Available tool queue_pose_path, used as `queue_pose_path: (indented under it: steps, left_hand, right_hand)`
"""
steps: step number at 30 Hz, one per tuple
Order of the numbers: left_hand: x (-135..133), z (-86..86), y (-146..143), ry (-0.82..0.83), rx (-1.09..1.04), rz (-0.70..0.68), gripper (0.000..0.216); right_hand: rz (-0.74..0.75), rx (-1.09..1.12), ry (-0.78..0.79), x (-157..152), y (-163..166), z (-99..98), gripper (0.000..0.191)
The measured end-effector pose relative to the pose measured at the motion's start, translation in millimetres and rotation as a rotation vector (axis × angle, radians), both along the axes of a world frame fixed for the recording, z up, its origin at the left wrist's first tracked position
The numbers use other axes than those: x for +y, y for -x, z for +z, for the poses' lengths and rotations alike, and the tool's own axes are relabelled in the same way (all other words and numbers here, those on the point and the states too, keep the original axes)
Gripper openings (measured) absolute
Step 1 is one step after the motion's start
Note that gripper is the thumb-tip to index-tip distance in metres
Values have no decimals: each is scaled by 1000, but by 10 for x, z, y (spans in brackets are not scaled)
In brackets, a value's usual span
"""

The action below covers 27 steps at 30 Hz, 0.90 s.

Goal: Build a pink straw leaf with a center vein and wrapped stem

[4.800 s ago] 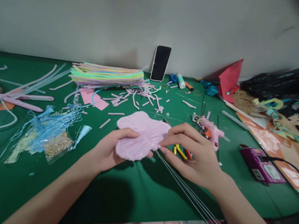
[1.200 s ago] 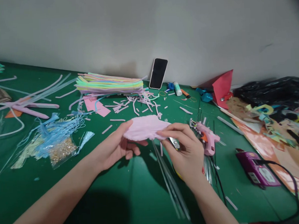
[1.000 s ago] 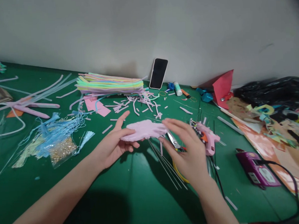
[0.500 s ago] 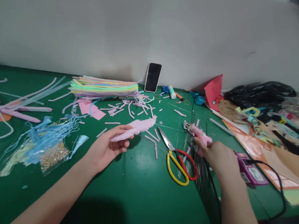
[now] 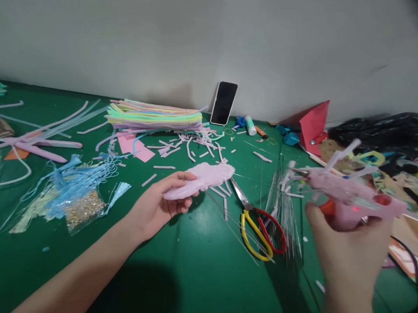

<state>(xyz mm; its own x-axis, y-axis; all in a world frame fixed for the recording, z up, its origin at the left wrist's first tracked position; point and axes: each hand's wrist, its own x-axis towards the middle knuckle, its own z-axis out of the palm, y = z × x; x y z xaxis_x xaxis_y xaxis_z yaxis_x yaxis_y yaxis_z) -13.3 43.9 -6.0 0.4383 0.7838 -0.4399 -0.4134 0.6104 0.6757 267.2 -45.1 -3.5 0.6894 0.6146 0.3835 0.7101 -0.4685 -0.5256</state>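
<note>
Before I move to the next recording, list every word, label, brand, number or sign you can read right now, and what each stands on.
No text is readable.
Pink glue gun in the right hand: any marking is too blurred to read.
Small white-and-green tube near the wall: any lettering is too small.
Phone leaning there: dark screen, no text visible.

Rather dim light, soft shadow at the desk's (image 5: 208,278) front edge, glue gun (image 5: 353,191) and right hand (image 5: 354,254) blurred
</note>
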Motion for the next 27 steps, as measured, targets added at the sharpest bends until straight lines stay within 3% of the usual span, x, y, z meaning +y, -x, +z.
queue_pose_path:
  steps: [3, 5, 9, 13, 21, 27]
  left_hand:
    - [-3, -11, 1, -14, -11, 4, 10]
    - [-8, -15, 0, -11, -23, 6, 10]
    - [-32, -7, -24, -55, -41, -6, 10]
    - [-69, 0, -52, -105, -67, -26, 11]
    - [-106, -1, -70, -98, -62, -55, 13]
    - [-112, 7, -85, -89, -77, -35, 13]
  right_hand:
    - [-137, 18, -4, -45, 369, 49, 43]
    - [-132, -56, 12, -69, 511, 29, 34]
    - [11, -313, -20, -130, 646, -30, 31]
    - [211, -429, -28, -149, 724, -56, 27]
    - [214, -480, -6, -171, 704, -165, 24]
    - [295, -479, -107, -164, 749, -96, 12]
